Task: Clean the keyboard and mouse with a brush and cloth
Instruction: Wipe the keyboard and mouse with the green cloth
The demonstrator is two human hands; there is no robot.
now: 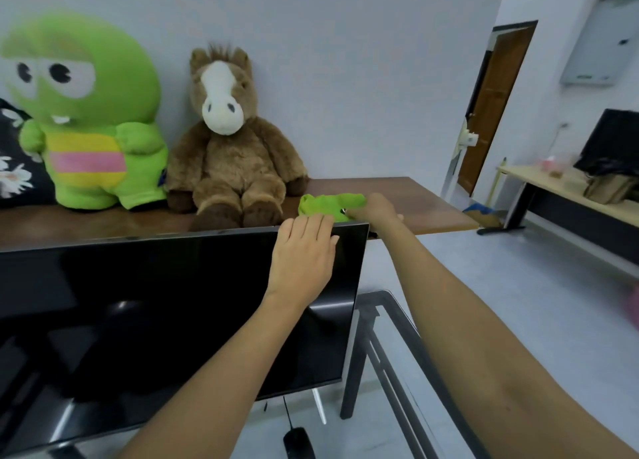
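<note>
Green cloth (328, 204): bunched and crumpled, lying on the brown tabletop (432, 209) behind the monitor's upper right corner, its right end partly covered. Black mouse (299, 443): at bottom edge, cable running up from it; partly cropped.

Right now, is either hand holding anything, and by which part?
The right hand grips the green cloth at its right end. The left hand rests open on the monitor, holding nothing.
</note>
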